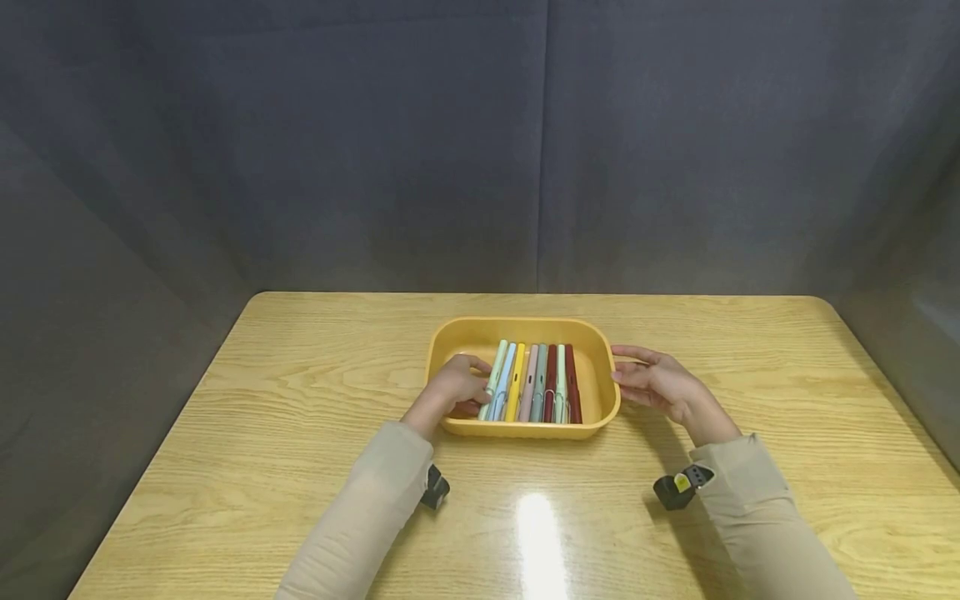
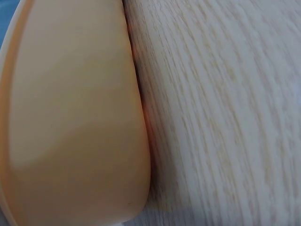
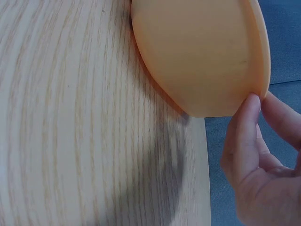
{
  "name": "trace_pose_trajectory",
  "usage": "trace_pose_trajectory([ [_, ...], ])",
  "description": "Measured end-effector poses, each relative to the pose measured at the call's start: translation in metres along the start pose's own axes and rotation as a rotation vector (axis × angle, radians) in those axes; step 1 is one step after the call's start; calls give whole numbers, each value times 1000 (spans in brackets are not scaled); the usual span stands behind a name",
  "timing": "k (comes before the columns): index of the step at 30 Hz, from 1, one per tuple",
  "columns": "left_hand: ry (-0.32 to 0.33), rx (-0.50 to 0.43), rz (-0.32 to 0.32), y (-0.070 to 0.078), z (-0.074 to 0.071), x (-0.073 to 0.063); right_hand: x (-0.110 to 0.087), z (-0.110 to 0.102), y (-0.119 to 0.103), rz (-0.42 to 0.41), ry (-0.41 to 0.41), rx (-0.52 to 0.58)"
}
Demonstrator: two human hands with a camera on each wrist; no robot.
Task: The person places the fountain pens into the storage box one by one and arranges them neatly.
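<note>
A yellow plastic tray (image 1: 457, 333) stands on the table, with several slim clip pens in a row inside it. My left hand (image 1: 455, 386) reaches over the tray's left side and touches the pale green pen (image 1: 497, 367) at the row's left end. Whether those fingers pinch it cannot be seen. Beside it lie a light blue pen (image 1: 506, 371), a yellow pen (image 1: 516, 379) and more pens, ending in a dark red pen (image 1: 573, 383). My right hand (image 1: 663, 386) pinches the tray's right rim between thumb and fingertips, also plain in the right wrist view.
The wooden table (image 1: 300, 400) extends around the tray. Dark curtains (image 1: 375, 167) hang behind it and along both sides. A dark wrist camera (image 1: 675, 492) is strapped under the right sleeve. In the left wrist view, the tray's outer wall (image 2: 75, 108) appears without the hand.
</note>
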State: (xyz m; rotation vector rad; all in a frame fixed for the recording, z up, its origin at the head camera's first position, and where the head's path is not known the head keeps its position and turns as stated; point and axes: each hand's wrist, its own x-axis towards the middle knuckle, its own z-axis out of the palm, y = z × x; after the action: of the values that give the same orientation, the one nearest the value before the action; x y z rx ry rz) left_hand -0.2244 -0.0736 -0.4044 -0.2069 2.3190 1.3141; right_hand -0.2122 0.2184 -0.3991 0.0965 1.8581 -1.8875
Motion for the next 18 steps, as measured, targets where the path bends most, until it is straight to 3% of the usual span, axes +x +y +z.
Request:
trace_pose_trajectory([
  [18,-27,-3,-20,3,0,-3,0,-2,2,3,4,32],
])
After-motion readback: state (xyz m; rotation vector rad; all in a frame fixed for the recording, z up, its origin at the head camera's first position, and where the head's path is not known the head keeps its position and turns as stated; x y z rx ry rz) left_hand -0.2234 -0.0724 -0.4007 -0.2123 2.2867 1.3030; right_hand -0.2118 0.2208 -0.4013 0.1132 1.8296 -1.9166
